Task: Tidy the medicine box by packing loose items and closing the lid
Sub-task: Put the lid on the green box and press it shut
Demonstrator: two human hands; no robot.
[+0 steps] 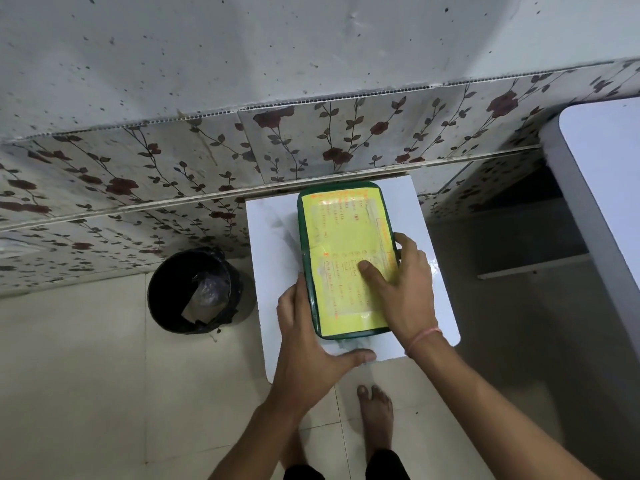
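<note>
The medicine box (341,230) is a dark green rectangular box with a yellow handwritten sheet taped on its lid. It lies flat with the lid down on a small white table (270,244). My left hand (308,337) cups the box's near left corner, fingers along its left side and thumb along its near edge. My right hand (401,282) lies on the lid's right part, thumb pressed on the yellow sheet and fingers wrapped over the right edge. No loose items are visible.
A black bin (194,289) lined with a bag stands on the tiled floor left of the table. A flowered tile wall (311,143) runs behind. A white tabletop (602,188) juts in at the right. My bare feet (375,414) stand below the table.
</note>
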